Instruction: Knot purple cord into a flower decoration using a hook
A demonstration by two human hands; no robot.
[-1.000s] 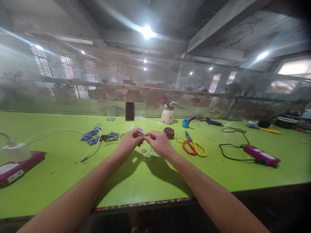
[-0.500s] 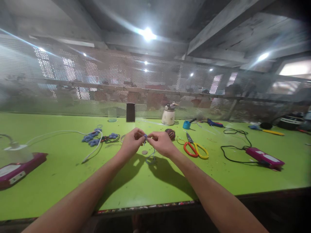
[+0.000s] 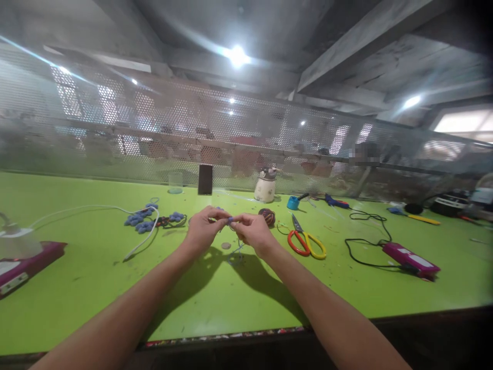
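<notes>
My left hand (image 3: 206, 227) and my right hand (image 3: 252, 231) meet over the table, thumbs and fingertips pinched on a small piece of blue cord (image 3: 230, 220). Most of the piece is hidden by the fingers, so its shape is hard to make out. A thin pale-blue strand (image 3: 235, 254) trails beneath my right hand onto the table. Near it lies a small round disc (image 3: 226, 246). Left of my hands rest several blue flower-shaped cord pieces (image 3: 144, 226) with dark cord. A ball of dark multicoloured cord (image 3: 267, 218) sits just beyond my right hand.
Scissors (image 3: 306, 244) with red and yellow handles lie to the right. Further back stand a patterned bottle (image 3: 265, 186), a blue container (image 3: 293, 203), a dark upright phone-like slab (image 3: 205, 180) and a clear cup (image 3: 175, 183). Power strips (image 3: 411, 259) with cables flank the green table (image 3: 215, 303).
My fingers have shifted slightly on the blue cord, and both hands stay pinched together. The whole view has turned a little to the right.
</notes>
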